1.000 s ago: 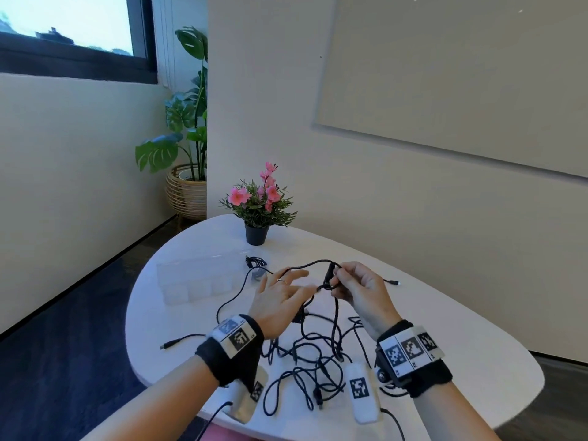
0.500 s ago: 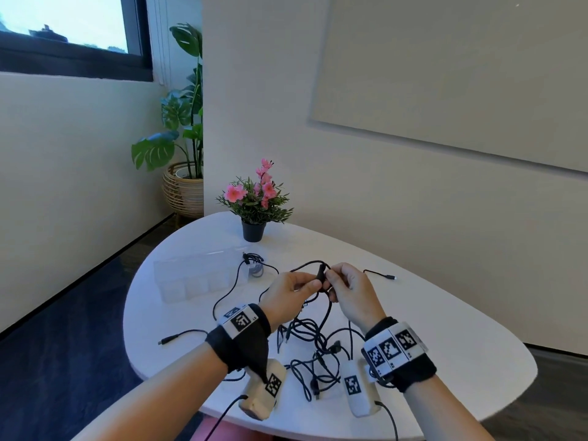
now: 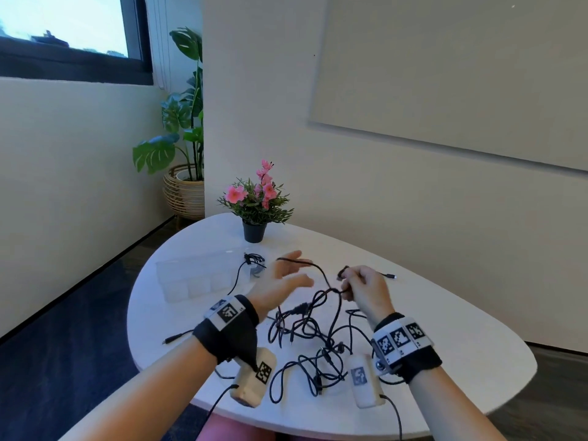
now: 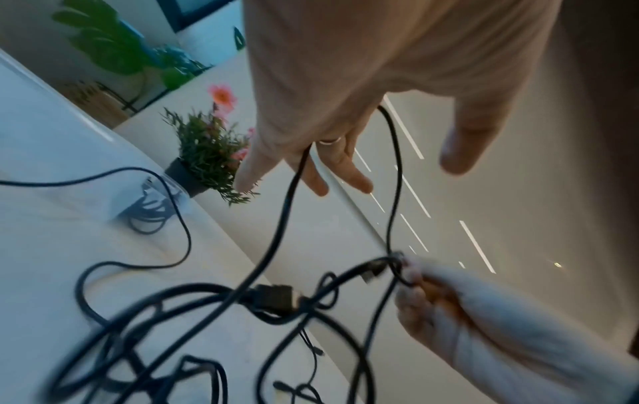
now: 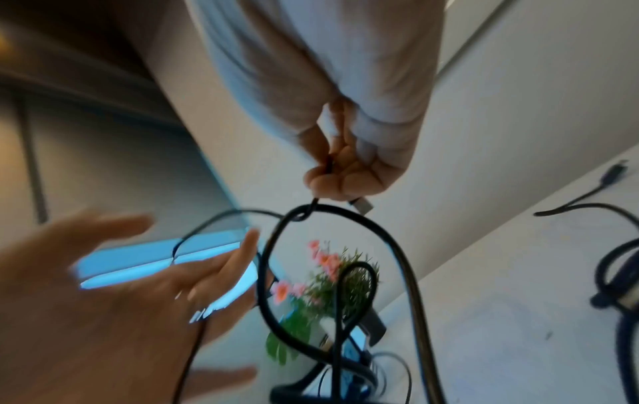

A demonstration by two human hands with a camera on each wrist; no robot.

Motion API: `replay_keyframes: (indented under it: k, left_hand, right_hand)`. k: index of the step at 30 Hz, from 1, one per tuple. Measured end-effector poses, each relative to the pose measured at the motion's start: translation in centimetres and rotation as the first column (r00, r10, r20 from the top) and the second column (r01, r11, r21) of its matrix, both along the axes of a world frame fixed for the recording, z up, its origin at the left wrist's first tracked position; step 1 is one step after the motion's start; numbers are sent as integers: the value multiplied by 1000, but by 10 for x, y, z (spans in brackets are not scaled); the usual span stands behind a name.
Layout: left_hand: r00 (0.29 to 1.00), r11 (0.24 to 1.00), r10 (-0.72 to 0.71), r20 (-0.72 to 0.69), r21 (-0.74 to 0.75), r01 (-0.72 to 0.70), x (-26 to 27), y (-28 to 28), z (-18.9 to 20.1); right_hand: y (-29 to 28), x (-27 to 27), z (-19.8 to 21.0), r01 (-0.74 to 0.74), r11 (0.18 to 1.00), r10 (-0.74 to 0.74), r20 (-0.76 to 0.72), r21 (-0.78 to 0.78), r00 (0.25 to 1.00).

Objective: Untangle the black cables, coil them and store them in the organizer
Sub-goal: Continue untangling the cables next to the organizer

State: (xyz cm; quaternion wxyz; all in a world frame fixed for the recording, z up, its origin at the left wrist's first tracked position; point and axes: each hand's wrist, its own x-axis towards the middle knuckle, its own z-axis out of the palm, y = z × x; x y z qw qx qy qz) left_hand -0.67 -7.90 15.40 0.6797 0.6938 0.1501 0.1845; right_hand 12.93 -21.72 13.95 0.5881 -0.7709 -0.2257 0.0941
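Pinching a thin black cable (image 5: pixel 313 210) near its plug: right hand (image 3: pixel 366 289), fingers curled, raised above the table (image 3: pixel 445 338). Left hand (image 3: pixel 283 276): fingers spread and straight, a strand draped between them, gripping nothing. Tangle of black cables (image 3: pixel 311 338): on the table between both wrists, knotted. Organizer (image 3: pixel 194 280): clear, far left, one coil at its right end. Advice: feed the pinched plug back through each loop, keeping slack; pulling likely tightens knots.
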Motion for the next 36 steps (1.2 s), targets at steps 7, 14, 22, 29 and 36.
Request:
replay_keyframes:
  k: [7,14,22,29,36]
  left_hand:
    - [978,992,125,170,-54,-117,-14,18,15]
    - [980,1000,22,199,6,-23,-15,4,17]
    - [960,997,-25,280,72,5,-12,-10,26]
    - [803,840,532,267,-281,-463,-24,69,12]
    - [877,899,436,204,-45,-436,-41,90,7]
  right_hand:
    - [-28,39,18,152,988,-150,-44,39,988]
    - [-21,17,16,18,994,3,-205,104,979]
    - [-5,-9,-19,67,971,-27,173,-229,985]
    - [-50,50,-24,297,943,-279,133,-147,951]
    - [-95,88,-18,484,823,-482,86,-298,872]
